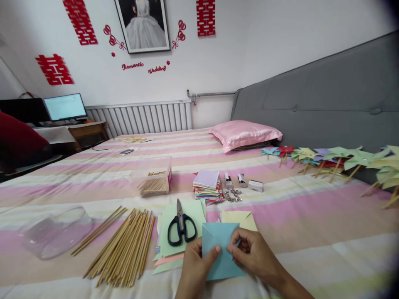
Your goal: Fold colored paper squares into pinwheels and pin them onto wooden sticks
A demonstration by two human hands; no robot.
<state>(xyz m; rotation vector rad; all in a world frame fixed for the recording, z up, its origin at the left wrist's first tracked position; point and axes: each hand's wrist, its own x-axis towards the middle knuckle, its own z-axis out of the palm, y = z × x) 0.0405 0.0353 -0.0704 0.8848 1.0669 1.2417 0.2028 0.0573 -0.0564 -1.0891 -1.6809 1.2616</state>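
Note:
A light-blue paper square (220,238) is held up over the bed, with crease or cut lines running in from its corners. My left hand (197,268) grips its left edge, thumb on the front and fingers behind. At the right side my right hand (254,254) is closed, thumb and fingertips pinching the paper; partly hidden there is how the edge lies. Just behind sits a pale yellow paper square (241,218) with slits at its corners. Dark-handled scissors (181,226) rest on a stack of pale green paper sheets (166,247), left of my left hand.
Many wooden sticks (124,249) lie left, beside a clear plastic container (56,232). Further back stand a box of toothpicks (156,182), a stack of coloured paper squares (207,185), small boxes (241,180) and metal pins (233,195). Paper pinwheels (336,160) line the headboard.

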